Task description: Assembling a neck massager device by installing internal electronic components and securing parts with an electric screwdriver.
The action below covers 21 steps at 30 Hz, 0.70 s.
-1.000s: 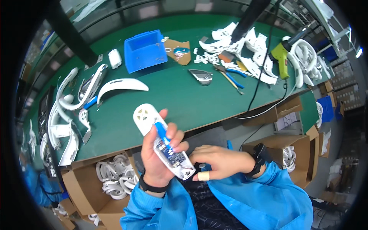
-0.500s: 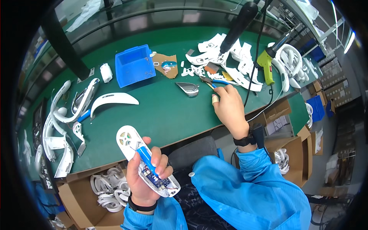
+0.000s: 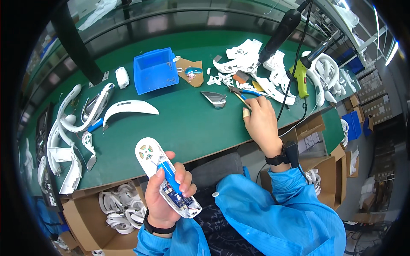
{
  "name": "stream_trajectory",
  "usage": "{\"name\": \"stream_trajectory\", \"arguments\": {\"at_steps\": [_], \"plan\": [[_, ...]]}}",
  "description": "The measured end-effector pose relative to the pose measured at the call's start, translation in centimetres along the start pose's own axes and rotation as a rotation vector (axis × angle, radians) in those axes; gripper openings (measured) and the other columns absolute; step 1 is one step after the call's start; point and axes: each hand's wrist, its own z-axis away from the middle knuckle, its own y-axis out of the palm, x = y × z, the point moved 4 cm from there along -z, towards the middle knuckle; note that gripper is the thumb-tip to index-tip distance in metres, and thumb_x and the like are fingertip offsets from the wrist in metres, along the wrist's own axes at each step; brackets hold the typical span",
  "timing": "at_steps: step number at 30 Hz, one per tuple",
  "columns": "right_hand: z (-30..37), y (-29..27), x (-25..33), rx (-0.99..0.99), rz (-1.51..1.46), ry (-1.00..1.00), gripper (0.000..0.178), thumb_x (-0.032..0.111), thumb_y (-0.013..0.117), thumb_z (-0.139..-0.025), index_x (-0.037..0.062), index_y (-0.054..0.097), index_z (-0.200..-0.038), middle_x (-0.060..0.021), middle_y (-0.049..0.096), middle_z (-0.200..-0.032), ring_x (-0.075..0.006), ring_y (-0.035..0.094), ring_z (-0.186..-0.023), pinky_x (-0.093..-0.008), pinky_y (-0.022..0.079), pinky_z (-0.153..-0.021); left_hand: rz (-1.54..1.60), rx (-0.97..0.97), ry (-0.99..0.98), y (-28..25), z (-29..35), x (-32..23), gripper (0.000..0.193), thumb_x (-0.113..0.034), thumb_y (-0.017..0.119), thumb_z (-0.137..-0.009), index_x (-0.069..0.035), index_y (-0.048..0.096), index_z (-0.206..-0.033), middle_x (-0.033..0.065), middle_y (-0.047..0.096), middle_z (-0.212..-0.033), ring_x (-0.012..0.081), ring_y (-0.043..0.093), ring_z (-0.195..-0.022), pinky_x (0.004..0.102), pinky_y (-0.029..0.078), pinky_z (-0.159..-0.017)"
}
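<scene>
My left hand [image 3: 164, 196] grips an oblong white plastic housing [image 3: 147, 150] over the table's front edge, fingers wrapped round its sides. Inside it sit a blue cylindrical battery [image 3: 171, 176], held under my fingers, and a blue circuit board [image 3: 178, 199] with thin wires. A round speaker-like grille fills its upper end. At the right, my right hand [image 3: 261, 123] has its fingers curled on the handles of small cutting pliers [image 3: 237, 91], whose jaws point left on the table. My palm hides part of the handles. A grey-and-white pointed part [image 3: 215, 99] lies just left of the pliers.
A blue bin [image 3: 156, 71] stands behind, beside a piece of cardboard [image 3: 195, 77]. White shells [image 3: 243, 55] pile up under a black hanging tool [image 3: 279, 36]; a yellow-green heat tool [image 3: 301, 79] is right of them. Curved white parts [image 3: 130, 109] lie left. Cardboard boxes [image 3: 81, 222] sit below the table.
The whole view has shifted slightly. Both hands keep their holds, and the housing in my left hand has barely moved against the table.
</scene>
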Motion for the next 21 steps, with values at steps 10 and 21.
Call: {"name": "stream_trajectory", "arguments": {"at_steps": [10,21], "plan": [[-1.8,0.2,-2.4,0.149,-0.159,0.078,0.022,0.008,0.073,-0.087,0.0028,0.064,-0.107,-0.0135,0.068,-0.095,-0.0322,0.065,-0.092,-0.0439,0.052,-0.081,-0.039,-0.027,-0.012,0.0,0.0,0.0,0.041,-0.028,0.051,-0.106,-0.008,0.046,-0.142,0.0069,0.054,-0.088,0.0147,0.050,-0.073,0.0305,0.046,-0.060],[-2.4,0.1,-4.3,0.245,-0.468,0.274,0.021,0.004,0.067,-0.092,0.0004,0.065,-0.112,-0.0099,0.068,-0.096,-0.0170,0.064,-0.077,-0.0321,0.053,-0.071,-0.028,-0.067,-0.028,-0.6,-0.2,0.1,0.043,-0.027,0.056,-0.102,-0.007,0.045,-0.139,0.0093,0.054,-0.086,0.0187,0.054,-0.072,0.0343,0.046,-0.061]]}}
